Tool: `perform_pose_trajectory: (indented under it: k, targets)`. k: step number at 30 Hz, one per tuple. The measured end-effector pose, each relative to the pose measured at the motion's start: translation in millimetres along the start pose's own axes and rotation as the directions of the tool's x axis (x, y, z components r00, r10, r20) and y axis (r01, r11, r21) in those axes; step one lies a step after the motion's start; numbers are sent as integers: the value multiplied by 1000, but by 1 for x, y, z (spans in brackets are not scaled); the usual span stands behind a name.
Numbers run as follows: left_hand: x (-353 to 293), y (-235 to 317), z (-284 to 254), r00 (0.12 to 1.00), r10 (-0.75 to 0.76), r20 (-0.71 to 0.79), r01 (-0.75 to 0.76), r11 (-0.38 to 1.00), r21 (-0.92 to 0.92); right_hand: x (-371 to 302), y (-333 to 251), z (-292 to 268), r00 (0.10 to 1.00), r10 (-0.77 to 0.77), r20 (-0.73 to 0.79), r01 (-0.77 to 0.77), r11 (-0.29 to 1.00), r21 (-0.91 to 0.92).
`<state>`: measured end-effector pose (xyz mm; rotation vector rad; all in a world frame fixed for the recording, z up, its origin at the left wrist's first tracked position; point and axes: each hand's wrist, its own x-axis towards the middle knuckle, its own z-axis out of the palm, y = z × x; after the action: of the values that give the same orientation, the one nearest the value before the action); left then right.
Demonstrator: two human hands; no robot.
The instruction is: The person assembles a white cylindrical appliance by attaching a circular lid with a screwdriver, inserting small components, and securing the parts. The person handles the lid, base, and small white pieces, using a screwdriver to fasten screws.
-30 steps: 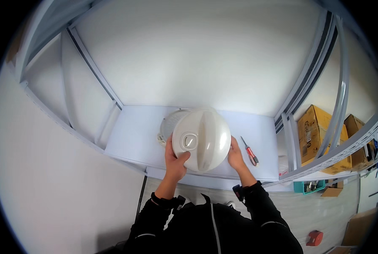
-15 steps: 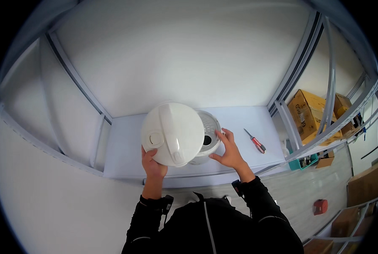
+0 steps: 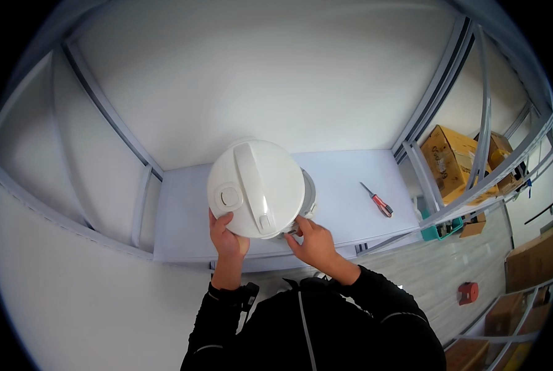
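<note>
A round white rice cooker lid [image 3: 276,179] with a raised handle strip and a round vent sits in front of me on the bench. My left hand [image 3: 229,240] grips its near left edge, thumb on top and the other fingers mostly hidden beneath. Below the lid, the grey and white cooker body [image 3: 310,195] peeks out on the right; its inside is covered. At the near right edge, my right hand [image 3: 315,243] has thumb and forefinger closed around a small part I cannot make out. A red-handled screwdriver [image 3: 380,204] lies to the right.
The pale bench [image 3: 344,179] backs onto a white wall inside a grey metal frame. Right of it stand a yellow cardboard box [image 3: 453,164] and a teal basket [image 3: 440,230]. A red stool [image 3: 468,293] is on the floor, near shelves with boxes at the lower right.
The lid has shifted slightly right and now covers the body's inside, which showed before. My right hand has moved from the body's right rim to its near edge, fingers closing.
</note>
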<state>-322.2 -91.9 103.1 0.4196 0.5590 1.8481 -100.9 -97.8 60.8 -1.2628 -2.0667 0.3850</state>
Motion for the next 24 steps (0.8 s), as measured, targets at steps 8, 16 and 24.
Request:
perform_pose_trajectory:
  k: [8, 16, 24]
  targets:
    - [-4, 3, -9, 1000, 29, -10, -29, 1000, 2, 15, -13, -15, 920, -3, 391, -189, 872, 451]
    - [-10, 0, 10, 998, 58, -19, -56, 991, 123, 62, 30, -35, 991, 41, 126, -125, 594, 795]
    - [-21, -14, 28, 946, 259, 193, -321, 683, 656, 96, 17, -41, 999, -33, 41, -5, 720, 694]
